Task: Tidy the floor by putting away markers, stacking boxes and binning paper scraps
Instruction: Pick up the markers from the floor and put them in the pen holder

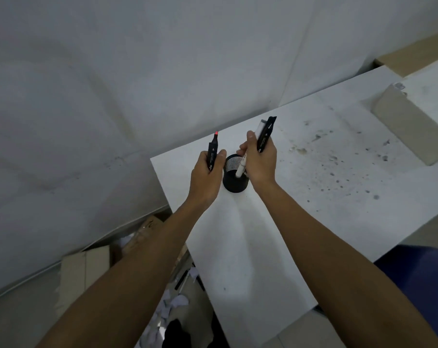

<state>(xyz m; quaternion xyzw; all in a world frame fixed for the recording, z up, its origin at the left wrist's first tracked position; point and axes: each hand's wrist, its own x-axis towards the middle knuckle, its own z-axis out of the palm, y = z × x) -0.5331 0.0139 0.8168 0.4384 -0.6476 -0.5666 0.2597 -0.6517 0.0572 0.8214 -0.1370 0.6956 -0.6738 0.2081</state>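
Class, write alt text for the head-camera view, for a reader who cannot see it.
Over a black mesh pen holder on a white table, the left hand grips a red-tipped black marker; the right hand holds a second black marker and a white marker whose lower end is inside the holder. Paper scraps and a cardboard box lie on the floor.

Cup (235, 180) on table (238, 247) near left edge; one marker (241, 168) partly inside. Left hand (208, 177) with second marker (212, 151) just left of cup, right hand (259, 162) just right. Box (82, 272) and paper scraps (172, 302) on floor (187, 318), lower left.
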